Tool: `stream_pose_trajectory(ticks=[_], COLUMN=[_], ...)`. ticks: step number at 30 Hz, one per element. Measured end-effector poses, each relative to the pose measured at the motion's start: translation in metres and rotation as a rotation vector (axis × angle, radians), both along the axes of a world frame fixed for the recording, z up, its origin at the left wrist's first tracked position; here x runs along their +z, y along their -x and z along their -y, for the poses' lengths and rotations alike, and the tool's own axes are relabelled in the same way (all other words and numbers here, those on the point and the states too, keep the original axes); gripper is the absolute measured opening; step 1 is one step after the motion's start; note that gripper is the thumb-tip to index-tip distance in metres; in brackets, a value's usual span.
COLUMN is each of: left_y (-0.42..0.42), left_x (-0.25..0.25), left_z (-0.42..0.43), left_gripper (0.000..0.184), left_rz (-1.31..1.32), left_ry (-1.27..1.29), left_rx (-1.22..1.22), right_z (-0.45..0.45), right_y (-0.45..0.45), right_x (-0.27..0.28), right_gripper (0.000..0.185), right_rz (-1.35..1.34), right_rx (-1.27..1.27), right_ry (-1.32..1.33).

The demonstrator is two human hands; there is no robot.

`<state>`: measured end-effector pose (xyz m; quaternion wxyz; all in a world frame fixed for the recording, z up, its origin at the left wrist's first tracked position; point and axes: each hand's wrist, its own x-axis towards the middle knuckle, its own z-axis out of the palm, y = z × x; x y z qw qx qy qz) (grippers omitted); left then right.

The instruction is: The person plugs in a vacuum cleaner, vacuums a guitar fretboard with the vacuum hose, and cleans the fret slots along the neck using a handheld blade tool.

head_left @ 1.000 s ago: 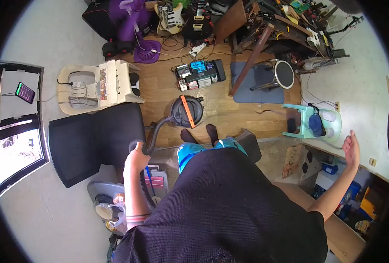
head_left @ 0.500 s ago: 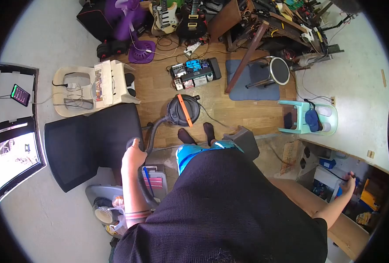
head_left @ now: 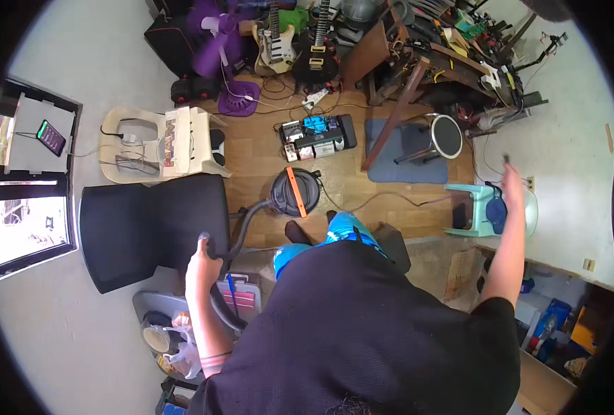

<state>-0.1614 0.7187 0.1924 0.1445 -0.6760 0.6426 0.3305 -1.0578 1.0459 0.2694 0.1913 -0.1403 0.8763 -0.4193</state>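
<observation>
My left hand (head_left: 203,264) is closed around the dark end of a vacuum hose (head_left: 243,232), above a black office chair (head_left: 123,225). The hose runs to a round black vacuum cleaner (head_left: 279,192) with an orange handle, standing on the wooden floor ahead of my feet. My right hand (head_left: 512,185) reaches out to the right, above a mint-green plastic chair (head_left: 462,188) with a dark blue cap (head_left: 495,214) on it. A small dark plug (head_left: 506,159) shows at its fingertips, close to the wall outlet (head_left: 530,183). The vacuum's power cord (head_left: 390,195) trails across the floor towards that side.
A pedal board (head_left: 319,137), a round stool (head_left: 447,136) on a blue mat and a slanted wooden leg (head_left: 398,114) stand ahead. Two guitars (head_left: 274,52) and a purple fan (head_left: 238,99) are at the back. A cream plastic chair (head_left: 196,142) is at left.
My right hand has swung forward from the low shelf on the right to near the wall outlet, drawing the cord across the floor. My left hand keeps hold of the hose.
</observation>
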Motion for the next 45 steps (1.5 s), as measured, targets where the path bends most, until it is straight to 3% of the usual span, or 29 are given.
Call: stream_pose_trajectory(ticks=[2,3,4,5,6,7,12,16,17,18,19,21,23,24,25,28,29,31,32,35,39,40,45], left_y=[-0.012,-0.017,-0.021,-0.014,-0.016,-0.018,0.048,0.104,0.114,0.124,0.159,0.157,0.170,0.192,0.124,0.187,0.235,0.192,0.187,0.192,0.190,0.190,0.190], left_x=[-0.001,0.004,0.010,0.013,0.010,0.007,0.014,-0.032,-0.046,-0.059,-0.055,-0.086,-0.079,-0.093,-0.133,-0.114,-0.126,-0.123,-0.123,-0.118,-0.116,-0.118,-0.117], left_z=[-0.013,-0.022,-0.033,-0.038,-0.048,-0.056,-0.065,-0.088,-0.097,-0.106,-0.093,-0.119,-0.112,-0.107,-0.168,-0.118,-0.073,-0.101,-0.114,-0.087,-0.081,-0.081,-0.078], left_gripper=[0.081,0.079,0.078,0.076,0.077,0.077,0.079,0.081,0.083,0.085,0.088,0.083,0.091,0.066,0.083,0.085,0.075,0.076,0.079,0.080,0.076,0.075,0.070], left_rz=[-0.021,0.000,0.019,0.042,0.035,0.031,0.134,0.039,0.032,0.030,0.159,0.169,0.139,0.225,-0.024,0.481,0.814,0.268,0.204,0.360,0.386,0.390,0.399], left_ry=[0.039,0.054,0.067,0.076,0.099,0.120,0.067,0.289,0.239,0.192,0.179,0.213,-0.019,0.172,0.314,0.023,-0.074,0.176,0.244,0.126,0.048,0.028,-0.021], left_rx=[0.036,0.075,0.115,0.163,0.195,0.229,0.471,0.614,0.728,0.842,0.824,0.782,0.948,0.877,0.926,0.849,0.789,0.700,1.063,1.247,1.306,1.316,1.364], right_z=[0.071,0.133,0.164,0.225,0.256,0.296,0.424,0.520,0.536,0.568,0.580,0.623,0.648,0.659,0.673,0.716,0.727,0.744,0.750,0.756,0.760,0.761,0.767], right_y=[0.028,-0.035,-0.017,-0.010,-0.008,-0.057,-0.034,-0.024,-0.015,-0.014,-0.023,-0.025,-0.019,-0.017,-0.019,-0.020,-0.020,-0.020,-0.021,-0.015,-0.006,-0.003,0.002], right_x=[-0.048,-0.024,-0.056,-0.102,-0.131,-0.102,-0.254,-0.421,-0.494,-0.524,-0.552,-0.611,-0.695,-0.739,-0.762,-0.821,-0.844,-0.878,-0.894,-0.930,-0.952,-0.952,-0.943], right_gripper=[0.039,0.041,0.042,0.043,0.044,0.046,0.047,0.052,0.050,0.049,0.047,0.045,0.043,0.042,0.041,0.038,0.038,0.039,0.040,0.051,0.044,0.035,0.032], right_rz=[-0.706,-0.400,-0.360,-0.514,-0.503,-0.379,-0.360,-0.186,-0.196,-0.142,-0.072,-0.079,-0.116,-0.151,-0.182,-0.222,-0.227,-0.239,-0.247,-0.217,-0.285,-0.301,-0.383], right_rx=[0.459,0.320,0.387,0.491,0.517,0.498,0.694,0.668,0.632,0.631,0.624,0.663,0.719,0.752,0.761,0.845,0.883,0.905,0.916,0.902,0.912,0.936,1.064], right_ry=[-0.263,-0.175,-0.179,-0.287,-0.292,-0.384,-0.384,-0.539,-0.504,-0.546,-0.610,-0.614,-0.583,-0.541,-0.556,-0.604,-0.617,-0.647,-0.661,-0.650,-0.579,-0.528,-0.514])
